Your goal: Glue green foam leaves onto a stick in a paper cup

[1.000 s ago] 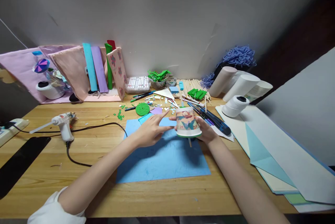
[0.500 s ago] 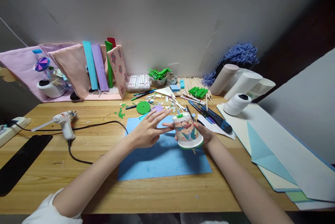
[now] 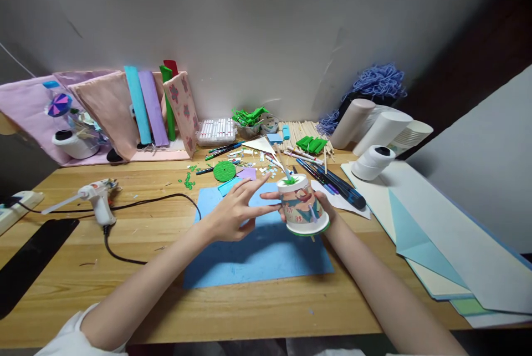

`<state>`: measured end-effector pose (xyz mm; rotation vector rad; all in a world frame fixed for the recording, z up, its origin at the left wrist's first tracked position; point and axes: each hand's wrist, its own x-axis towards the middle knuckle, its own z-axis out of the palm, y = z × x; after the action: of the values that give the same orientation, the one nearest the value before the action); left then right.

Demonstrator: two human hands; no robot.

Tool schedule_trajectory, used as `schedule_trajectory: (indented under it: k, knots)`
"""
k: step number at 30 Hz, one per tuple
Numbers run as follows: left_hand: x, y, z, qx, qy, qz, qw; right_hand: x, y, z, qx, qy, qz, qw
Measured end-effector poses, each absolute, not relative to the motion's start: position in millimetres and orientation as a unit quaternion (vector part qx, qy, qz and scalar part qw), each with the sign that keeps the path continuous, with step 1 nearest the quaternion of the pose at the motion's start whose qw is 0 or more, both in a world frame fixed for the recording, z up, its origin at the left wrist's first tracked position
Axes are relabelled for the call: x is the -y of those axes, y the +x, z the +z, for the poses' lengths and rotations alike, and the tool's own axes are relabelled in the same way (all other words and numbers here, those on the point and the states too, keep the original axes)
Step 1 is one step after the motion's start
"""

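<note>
Holds the cup [image 3: 297, 203], topped with a green tuft [image 3: 290, 181], upside down and slightly tilted above the blue sheet [image 3: 249, 264], with the right hand [image 3: 326, 206] curled round it. Points the left hand [image 3: 235, 213], empty and with fingers spread, at the cup's side; cannot tell whether touching.

Between the forearms [image 3: 153, 279], the near desk [image 3: 233, 317] and blue sheet [image 3: 257, 270] leave an open lane, capped by the cup [image 3: 302, 206]. Pens [image 3: 315, 174] and sticks [image 3: 297, 133] crowd the far side; the glue gun [image 3: 100, 204] obstructs left, a spool [image 3: 371, 165] right.
</note>
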<state>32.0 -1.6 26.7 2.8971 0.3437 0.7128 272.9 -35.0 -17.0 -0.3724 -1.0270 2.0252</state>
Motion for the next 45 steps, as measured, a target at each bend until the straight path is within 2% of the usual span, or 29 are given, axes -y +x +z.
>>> schedule_trajectory:
  k: [5,8,12,14,16,20,25,33,36,40,45]
  knots:
    - [6,22,29,-0.183,0.936,0.263,0.146,33,283,0,0.413,-0.205,0.728,0.508]
    - [7,17,29,-0.235,0.895,0.287,0.249,31,286,8,0.409,-0.233,0.691,0.548]
    - [-3,17,21,-0.424,0.744,0.321,0.405,30,288,13,0.409,-0.29,0.664,0.554]
    - [-12,19,14,-0.518,0.659,0.32,0.442,30,288,13,0.412,-0.299,0.66,0.552]
    - [-18,23,10,-0.546,0.626,0.315,0.459,31,286,12,0.414,-0.294,0.664,0.549]
    - [-16,39,17,-0.485,0.659,0.321,0.477,31,280,9,0.401,-0.258,0.698,0.535]
    - [-5,60,37,-0.311,0.778,0.36,0.411,31,275,-4,0.399,-0.244,0.729,0.499]
    - [-11,65,40,-0.302,0.829,0.382,0.276,30,273,-15,0.415,-0.248,0.751,0.45]
    - [-17,59,37,-0.305,0.851,0.355,0.238,31,272,-12,0.418,-0.243,0.753,0.447]
    - [-23,56,39,-0.313,0.855,0.295,0.289,32,274,-10,0.424,-0.245,0.754,0.438]
    - [-30,59,40,-0.372,0.743,0.248,0.497,33,279,-11,0.432,-0.238,0.761,0.421]
